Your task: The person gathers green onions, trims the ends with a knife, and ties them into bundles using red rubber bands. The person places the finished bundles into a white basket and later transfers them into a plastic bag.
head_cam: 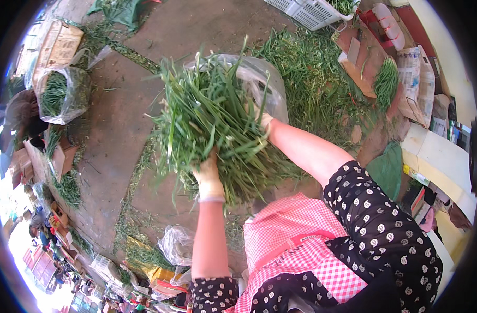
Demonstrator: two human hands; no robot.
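A big loose bundle of long green leaves (215,121), like Chinese chives, is held up off the floor between both of my hands. My left hand (208,180), in a pale thin glove, grips its near side, with some fingers hidden among the leaves. On the right side of the bundle, my right hand (262,117) also grips it, its fingertips buried in the greens. Just beyond lies a clear plastic bag (268,84), partly covered by the bundle; I cannot tell whether any leaves are inside it.
Loose trimmed greens (313,86) cover the floor to the right. A white plastic crate (301,13) stands at the far side. Near a low board (365,62) rests a small chive bunch (386,84). Leftward, another clear bag (76,94) holds greens beside a person (21,113).
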